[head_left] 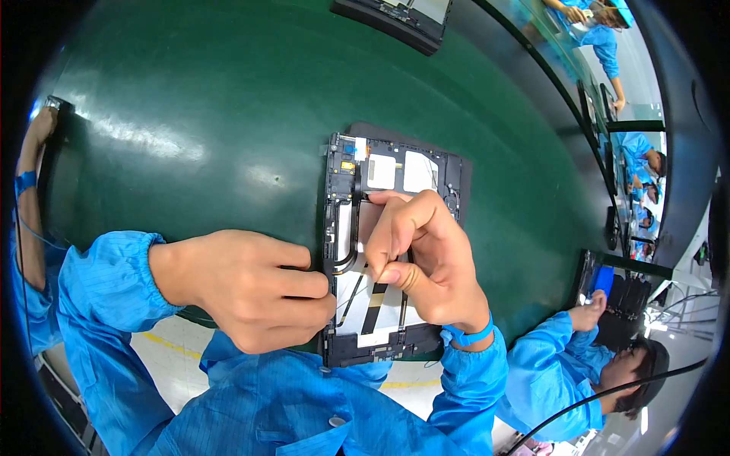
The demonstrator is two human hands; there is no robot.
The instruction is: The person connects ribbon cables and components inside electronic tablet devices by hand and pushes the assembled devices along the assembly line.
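An opened tablet-like device (353,340) lies in front of me, its black frame, white inner panels, dark cables and small circuit parts exposed. My left hand (247,292) is closed, knuckles up, against the device's left edge; its fingertips are hidden, so what they grip does not show. Above the middle of the device, my right hand (430,258) is closed in a pinch, thumb against curled index finger. Anything between those fingertips is too small to make out. A blue band (469,334) circles my right wrist. Beneath the device's far and right edges shows a dark pad-like layer (380,131).
The green tabletop (190,152) surrounds the device. Another opened device (399,26) lies at the far edge. A co-worker's arm (29,182) reaches in at far left. Another person in blue (551,372) works at the right, beside a dark raised frame (563,99).
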